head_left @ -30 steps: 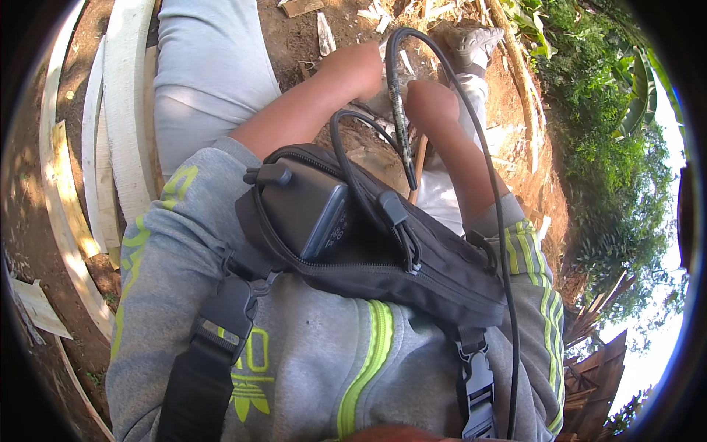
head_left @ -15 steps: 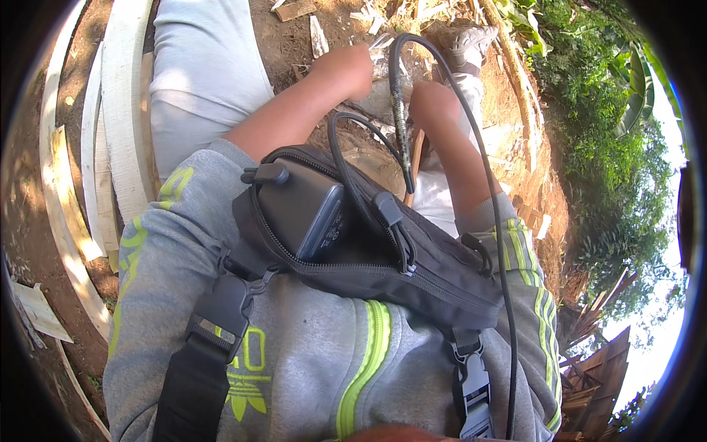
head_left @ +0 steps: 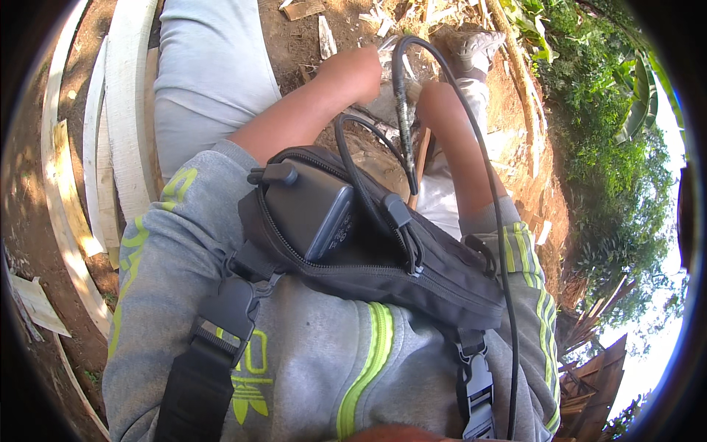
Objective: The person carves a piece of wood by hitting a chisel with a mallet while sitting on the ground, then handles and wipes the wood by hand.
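Note:
Beyond the bag on my chest, my left hand (head_left: 361,74) is closed in a fist over the work spot. A thin pale piece shows past its fingers, but what it grips is mostly hidden. My right hand (head_left: 436,102) is wrapped round a brown wooden handle (head_left: 422,158), whose lower end runs back toward me beside the bag. The head of that tool cannot be seen. Between and below the hands lies a brownish block or log (head_left: 368,155), partly covered by the bag and a cable.
An open black chest bag (head_left: 442,272) holds a dark power bank (head_left: 309,210). Its black cable (head_left: 482,140) loops up in front of my hands. Long boards (head_left: 129,96) lie to the left, wood chips (head_left: 328,37) on the dirt ahead, green plants (head_left: 589,140) to the right.
The view has shifted a little, so hands, legs and bag appear slightly farther right. Both hands keep nearly the same pose and grip.

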The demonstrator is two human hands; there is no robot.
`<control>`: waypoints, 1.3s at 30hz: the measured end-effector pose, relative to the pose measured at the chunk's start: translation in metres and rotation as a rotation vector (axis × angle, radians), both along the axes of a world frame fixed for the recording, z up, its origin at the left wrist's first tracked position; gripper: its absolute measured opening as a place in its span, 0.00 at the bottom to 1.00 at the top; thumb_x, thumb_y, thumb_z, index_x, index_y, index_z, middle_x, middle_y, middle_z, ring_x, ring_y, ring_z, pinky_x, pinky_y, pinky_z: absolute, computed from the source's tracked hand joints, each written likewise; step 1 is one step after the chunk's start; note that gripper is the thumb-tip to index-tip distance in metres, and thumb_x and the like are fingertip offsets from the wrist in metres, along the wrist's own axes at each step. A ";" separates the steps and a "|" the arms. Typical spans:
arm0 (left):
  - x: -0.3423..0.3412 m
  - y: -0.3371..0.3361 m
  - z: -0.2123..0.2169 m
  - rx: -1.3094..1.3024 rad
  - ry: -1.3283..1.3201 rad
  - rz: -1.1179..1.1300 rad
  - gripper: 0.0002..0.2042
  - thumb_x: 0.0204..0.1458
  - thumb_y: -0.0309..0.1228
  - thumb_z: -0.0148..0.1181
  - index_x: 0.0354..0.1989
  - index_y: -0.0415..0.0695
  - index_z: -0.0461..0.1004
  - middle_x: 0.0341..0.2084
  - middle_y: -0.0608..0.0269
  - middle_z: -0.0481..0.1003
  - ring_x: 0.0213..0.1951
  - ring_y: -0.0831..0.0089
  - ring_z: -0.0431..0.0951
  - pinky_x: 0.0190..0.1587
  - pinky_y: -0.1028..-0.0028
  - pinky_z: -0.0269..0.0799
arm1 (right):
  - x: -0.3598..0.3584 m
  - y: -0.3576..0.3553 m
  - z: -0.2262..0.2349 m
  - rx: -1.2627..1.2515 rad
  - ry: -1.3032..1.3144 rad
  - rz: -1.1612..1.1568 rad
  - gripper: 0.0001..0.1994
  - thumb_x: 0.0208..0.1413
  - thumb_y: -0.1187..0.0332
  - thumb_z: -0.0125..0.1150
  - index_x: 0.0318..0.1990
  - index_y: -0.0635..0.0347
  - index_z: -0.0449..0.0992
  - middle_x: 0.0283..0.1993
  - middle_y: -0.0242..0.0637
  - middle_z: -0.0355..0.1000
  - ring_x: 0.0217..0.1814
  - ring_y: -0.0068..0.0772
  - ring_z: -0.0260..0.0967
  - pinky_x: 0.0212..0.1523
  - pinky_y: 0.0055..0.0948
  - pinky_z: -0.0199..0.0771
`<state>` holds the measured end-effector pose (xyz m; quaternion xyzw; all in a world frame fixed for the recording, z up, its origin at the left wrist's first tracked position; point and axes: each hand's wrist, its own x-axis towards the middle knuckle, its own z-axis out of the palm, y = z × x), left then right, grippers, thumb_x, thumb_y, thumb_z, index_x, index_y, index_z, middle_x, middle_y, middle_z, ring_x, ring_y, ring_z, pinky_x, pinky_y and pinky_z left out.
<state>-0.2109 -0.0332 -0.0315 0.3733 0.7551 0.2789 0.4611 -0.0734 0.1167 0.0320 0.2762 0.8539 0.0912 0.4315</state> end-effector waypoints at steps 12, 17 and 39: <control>-0.004 -0.002 0.007 -0.015 -0.015 -0.041 0.19 0.57 0.25 0.65 0.57 0.35 0.77 0.49 0.41 0.84 0.52 0.46 0.86 0.52 0.52 0.84 | 0.004 -0.049 0.010 -0.036 -0.083 0.080 0.09 0.63 0.66 0.63 0.48 0.54 0.84 0.48 0.47 0.84 0.54 0.51 0.84 0.52 0.50 0.84; 0.000 0.005 -0.009 -0.058 0.002 -0.010 0.18 0.58 0.25 0.64 0.57 0.35 0.77 0.49 0.41 0.84 0.52 0.47 0.87 0.53 0.52 0.84 | -0.010 -0.011 0.002 0.061 0.043 -0.124 0.10 0.61 0.65 0.62 0.43 0.52 0.88 0.46 0.45 0.86 0.49 0.51 0.85 0.50 0.50 0.84; -0.006 0.001 -0.013 -0.059 0.007 -0.017 0.22 0.56 0.25 0.65 0.61 0.38 0.75 0.49 0.43 0.85 0.52 0.46 0.86 0.52 0.52 0.84 | -0.002 -0.011 -0.002 0.045 -0.015 0.056 0.07 0.59 0.71 0.63 0.42 0.55 0.85 0.46 0.46 0.84 0.50 0.49 0.85 0.49 0.45 0.85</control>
